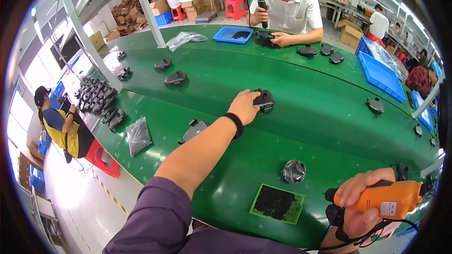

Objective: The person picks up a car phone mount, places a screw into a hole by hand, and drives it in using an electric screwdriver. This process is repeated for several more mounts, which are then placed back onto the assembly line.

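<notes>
My left hand reaches out across the green conveyor belt and grips a black plastic part lying on it. A black band sits on that wrist. My right hand holds an orange electric screwdriver at the lower right, with its cable hanging below. Another black plastic part lies just left of my left forearm. A green tray of small black screws rests near the belt's front edge, with a small crumpled plastic bag behind it.
Several more black parts lie along the belt. Across it a person in a white shirt works with a screwdriver beside a blue tray. A blue crate stands at right. A person in yellow sits at left.
</notes>
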The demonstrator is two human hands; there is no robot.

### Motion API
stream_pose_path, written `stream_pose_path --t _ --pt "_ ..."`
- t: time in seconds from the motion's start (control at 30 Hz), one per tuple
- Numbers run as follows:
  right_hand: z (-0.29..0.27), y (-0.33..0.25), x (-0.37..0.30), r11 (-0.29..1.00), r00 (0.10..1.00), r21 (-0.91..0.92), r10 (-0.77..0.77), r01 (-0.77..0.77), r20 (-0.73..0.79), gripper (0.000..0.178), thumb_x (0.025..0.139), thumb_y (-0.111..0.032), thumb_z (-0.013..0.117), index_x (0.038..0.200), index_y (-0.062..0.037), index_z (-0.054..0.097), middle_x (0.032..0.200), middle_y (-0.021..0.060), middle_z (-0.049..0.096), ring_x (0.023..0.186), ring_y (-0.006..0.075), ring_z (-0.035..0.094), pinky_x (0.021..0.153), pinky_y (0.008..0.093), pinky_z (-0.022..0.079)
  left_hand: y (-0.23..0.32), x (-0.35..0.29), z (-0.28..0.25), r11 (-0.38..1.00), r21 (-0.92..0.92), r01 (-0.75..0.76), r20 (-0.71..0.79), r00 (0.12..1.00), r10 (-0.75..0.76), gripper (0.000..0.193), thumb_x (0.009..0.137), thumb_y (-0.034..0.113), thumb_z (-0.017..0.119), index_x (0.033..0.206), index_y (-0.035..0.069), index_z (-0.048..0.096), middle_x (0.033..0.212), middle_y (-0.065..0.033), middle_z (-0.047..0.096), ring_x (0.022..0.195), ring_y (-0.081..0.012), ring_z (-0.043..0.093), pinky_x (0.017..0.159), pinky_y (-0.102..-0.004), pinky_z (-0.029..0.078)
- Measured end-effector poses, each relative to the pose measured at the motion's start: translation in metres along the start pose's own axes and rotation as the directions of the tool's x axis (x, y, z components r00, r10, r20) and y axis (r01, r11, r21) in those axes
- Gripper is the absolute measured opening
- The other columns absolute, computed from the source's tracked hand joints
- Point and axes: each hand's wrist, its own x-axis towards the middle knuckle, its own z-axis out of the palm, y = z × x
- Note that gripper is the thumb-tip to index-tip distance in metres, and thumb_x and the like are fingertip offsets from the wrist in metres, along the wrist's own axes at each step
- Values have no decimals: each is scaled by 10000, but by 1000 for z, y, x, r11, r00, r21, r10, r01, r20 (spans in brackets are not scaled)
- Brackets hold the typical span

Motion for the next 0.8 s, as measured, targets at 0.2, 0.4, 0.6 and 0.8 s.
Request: stream_pose_path --t 0.2,0.4,0.6,0.8 --pt "-10 -4 -4 1000 999 -5 17 -17 29 657 889 -519 758 1120 -7 418 690 39 545 581 145 555 571 281 514 13 -84 -82 992 -32 -121 165 978 125 704 827 258 802 1430 27 522 1465 -308 464 1381 -443 442 1158 -447 379" --pt "-6 -3 1 992 994 58 112 -113 8 692 813 -471 844 1110 19 458 716 65 607 616 177 619 628 329 563 -41 -155 -132 966 243 88 -47 996 -79 869 790 222 840 1494 -19 390 1426 -291 493 1334 -442 473 1139 -457 395" --pt "-9 -3 0 997 997 -9 75 -75 17 670 855 -499 791 1125 5 442 707 48 578 606 156 591 629 305 541 -52 -159 -128 956 185 228 57 969 -242 931 769 187 849 1524 -3 339 1375 -265 529 1294 -437 499 1111 -468 417" --pt "-8 -3 1 996 996 -81 42 -35 81 634 913 -541 709 1131 -19 422 686 17 531 588 120 537 618 269 500 -53 -162 -126 956 188 227 52 969 -240 934 768 158 844 1531 -1 329 1337 -258 548 1261 -430 519 1094 -467 430"
